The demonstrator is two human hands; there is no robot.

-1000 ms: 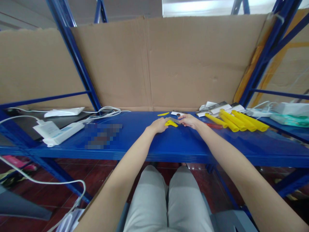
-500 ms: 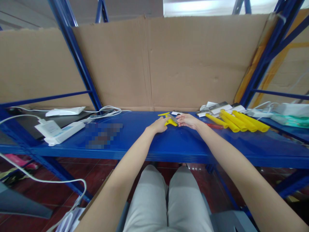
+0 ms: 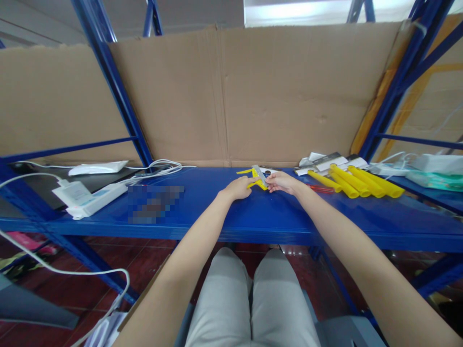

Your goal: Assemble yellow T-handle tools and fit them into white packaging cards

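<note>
Close by the right hand (image 3: 282, 182) lie red pieces (image 3: 321, 189) and yellow tubes (image 3: 348, 180)

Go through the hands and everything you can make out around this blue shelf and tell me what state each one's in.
Left hand: touching the yellow piece, index finger extended.
Right hand: pinching the grey plate by its edge.
Yellow tubes: lying side by side.
White cable: loosely coiled.
Cardboard: standing upright.

The person wears light grey trousers (image 3: 217, 303), plain and softly creased, with a loose-looking cut. The left forearm (image 3: 188, 246) and right forearm (image 3: 343, 241) are bare, as are the left hand (image 3: 238, 189) and right hand (image 3: 283, 182).
</note>
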